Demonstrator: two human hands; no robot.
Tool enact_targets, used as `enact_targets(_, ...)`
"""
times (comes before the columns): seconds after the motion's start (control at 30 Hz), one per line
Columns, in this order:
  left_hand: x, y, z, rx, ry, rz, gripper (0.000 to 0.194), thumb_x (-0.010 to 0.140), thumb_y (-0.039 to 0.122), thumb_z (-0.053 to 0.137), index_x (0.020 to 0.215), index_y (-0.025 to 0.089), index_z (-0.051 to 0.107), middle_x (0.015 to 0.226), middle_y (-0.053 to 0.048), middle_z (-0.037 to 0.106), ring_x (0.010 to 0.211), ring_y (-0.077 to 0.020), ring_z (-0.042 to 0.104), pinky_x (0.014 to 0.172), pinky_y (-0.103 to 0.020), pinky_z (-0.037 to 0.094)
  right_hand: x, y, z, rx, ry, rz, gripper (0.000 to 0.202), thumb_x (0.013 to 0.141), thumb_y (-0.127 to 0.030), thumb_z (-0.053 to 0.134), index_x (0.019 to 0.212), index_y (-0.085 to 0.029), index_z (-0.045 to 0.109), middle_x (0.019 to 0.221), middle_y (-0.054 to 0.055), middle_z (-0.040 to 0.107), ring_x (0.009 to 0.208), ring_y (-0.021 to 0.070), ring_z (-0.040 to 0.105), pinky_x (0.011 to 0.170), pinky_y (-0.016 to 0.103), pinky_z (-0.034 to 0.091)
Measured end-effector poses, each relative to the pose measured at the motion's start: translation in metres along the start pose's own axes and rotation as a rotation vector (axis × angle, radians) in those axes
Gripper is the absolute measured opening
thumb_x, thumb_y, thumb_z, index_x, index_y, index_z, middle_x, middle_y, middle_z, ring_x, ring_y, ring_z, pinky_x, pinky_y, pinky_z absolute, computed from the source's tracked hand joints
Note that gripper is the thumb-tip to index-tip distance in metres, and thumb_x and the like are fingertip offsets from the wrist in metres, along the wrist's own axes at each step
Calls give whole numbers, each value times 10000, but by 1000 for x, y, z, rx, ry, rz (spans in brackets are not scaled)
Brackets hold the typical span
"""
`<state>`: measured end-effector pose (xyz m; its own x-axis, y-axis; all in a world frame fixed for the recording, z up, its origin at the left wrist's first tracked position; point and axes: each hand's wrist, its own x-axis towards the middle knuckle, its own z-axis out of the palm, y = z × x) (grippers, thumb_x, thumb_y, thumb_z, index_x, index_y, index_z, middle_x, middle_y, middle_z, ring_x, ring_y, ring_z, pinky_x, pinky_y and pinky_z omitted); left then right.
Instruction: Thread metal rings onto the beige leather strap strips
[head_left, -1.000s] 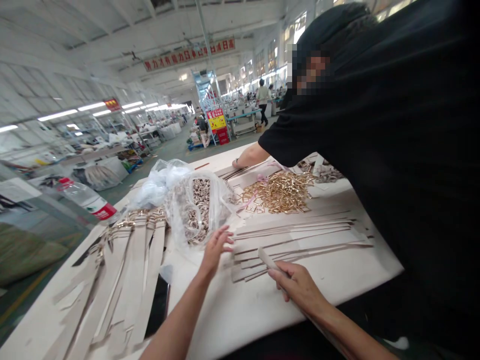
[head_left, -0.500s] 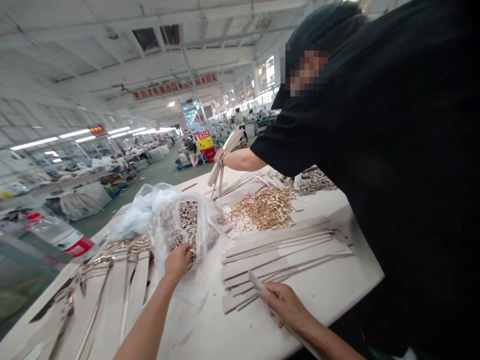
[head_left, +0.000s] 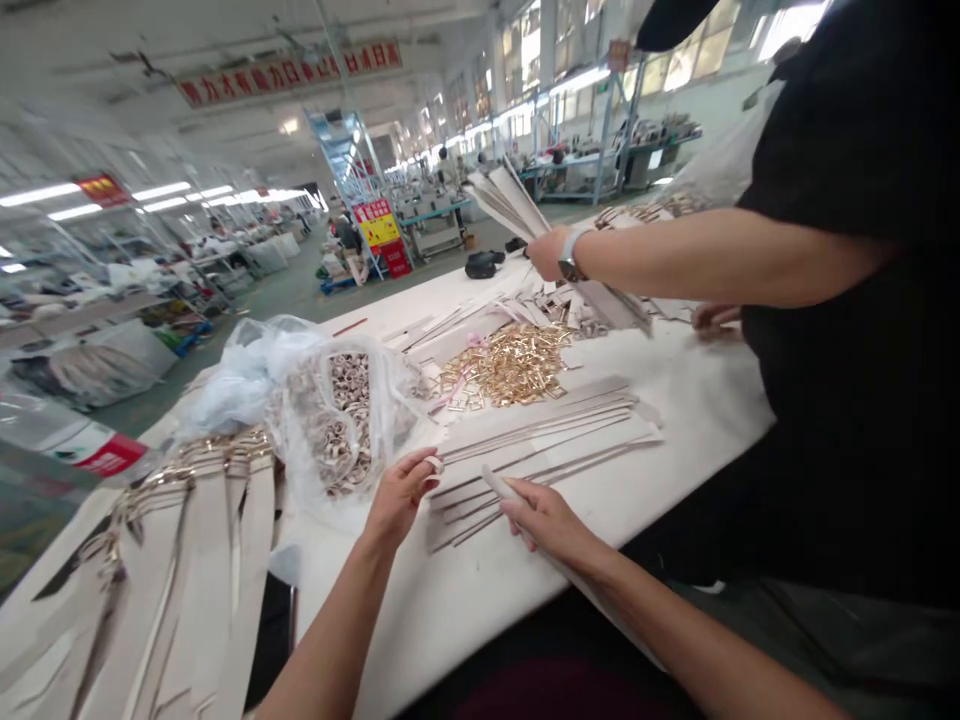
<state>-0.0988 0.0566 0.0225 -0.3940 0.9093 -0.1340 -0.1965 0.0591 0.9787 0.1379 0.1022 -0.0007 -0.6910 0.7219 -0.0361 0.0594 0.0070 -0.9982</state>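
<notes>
Between the thumb and fingers of my left hand (head_left: 394, 505) is a small pale loop (head_left: 435, 465), held just right of the open plastic bag (head_left: 386, 400). That bag is full of similar small loops (head_left: 349, 385). My right hand (head_left: 551, 520) is closed around a light beige strap (head_left: 495, 483), whose rounded tip points toward the loop with a gap between them. The rest of the strap trails back under my right forearm. Flat beige straps (head_left: 540, 430) lie in a stack just beyond my right hand. Behind them is a heap of gold buckles (head_left: 525, 362).
On the left, straps with buckles (head_left: 206, 530) hang together over the table's side, near a plastic bottle (head_left: 82, 440). At the right a co-worker (head_left: 847, 400) in black reaches across the table with a bundle of straps (head_left: 514, 200). A black object (head_left: 484, 263) sits at the far edge.
My left hand has come out of the bag with a small loop and moved right, toward the strap tip. The co-worker has moved right with the strap bundle. My view has shifted.
</notes>
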Motion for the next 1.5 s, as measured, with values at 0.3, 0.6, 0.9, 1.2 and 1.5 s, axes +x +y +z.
enact_targets(0.3, -23, -7, 36, 53, -221, -62, 254, 729, 326, 676, 930, 172, 650, 749, -5, 652, 540, -71, 516, 463, -181, 389, -4, -5, 1, -48, -48, -27, 418, 859, -437, 491, 1182, -204, 615, 546, -56, 424, 415, 57, 377, 367, 154, 317)
enact_targets(0.6, -31, -13, 47, 172, -147, -62, 271, 714, 284, 649, 934, 139, 711, 865, -75, 699, 607, -106, 533, 498, -198, 405, -4, -7, -2, -138, -74, -146, 340, 865, -407, 496, 1028, -193, 704, 814, -3, 663, 726, 138, 549, 673, 223, 416)
enact_targets(0.9, -59, -15, 52, 196, -246, 5, 512, 832, 400, 539, 1299, 194, 507, 1249, -128, 581, 763, -152, 576, 601, -249, 479, -8, -5, -1, -304, 11, -135, 338, 883, -426, 467, 895, -202, 720, 819, -2, 699, 762, 165, 595, 709, 232, 416)
enact_targets(1.2, -72, -55, 77, 495, -67, 274, 389, 887, 382, 456, 1247, 280, 562, 1302, -45, 574, 1129, -233, 548, 970, -374, 439, -15, 7, 19, -569, 188, -88, 248, 886, -309, 433, 909, -190, 649, 780, 64, 687, 733, 192, 615, 703, 271, 425)
enact_targets(1.5, -69, -46, 82, -4, -28, 1, 735, 844, 410, 545, 1453, 283, 153, 1145, -81, 643, 990, -216, 618, 853, -356, 485, -20, 4, 2, 67, -3, 19, 839, 798, -355, 587, 1460, -246, 83, 984, 38, 641, 505, 80, 483, 429, 192, 400)
